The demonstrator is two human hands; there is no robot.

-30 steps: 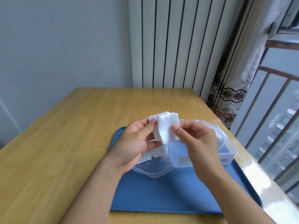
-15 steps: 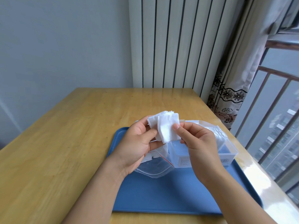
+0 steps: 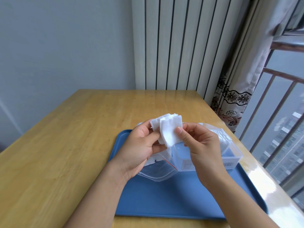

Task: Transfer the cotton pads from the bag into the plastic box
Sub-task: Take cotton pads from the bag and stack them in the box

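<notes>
At centre frame I see the cotton pads (image 3: 167, 130) fanned between both hands: the left hand (image 3: 139, 148) grips their left side, the right hand (image 3: 199, 143) pinches the front pad's right edge. Below them, the clear bag (image 3: 158, 171) lies beside the plastic box (image 3: 230, 155) on the blue tray (image 3: 172, 198); I cannot tell what either holds.

So the tray (image 3: 172, 199) sits on the table (image 3: 65, 145), over toward its right side. On the tray, the zip bag (image 3: 158, 171) lies left and the plastic box (image 3: 230, 158) right, pretty much touching. Both hands (image 3: 139, 150) (image 3: 200, 145) hold a stack of cotton pads (image 3: 169, 132) above them. Radiator (image 3: 172, 43) behind the table, curtain (image 3: 238, 88) to the right.
</notes>
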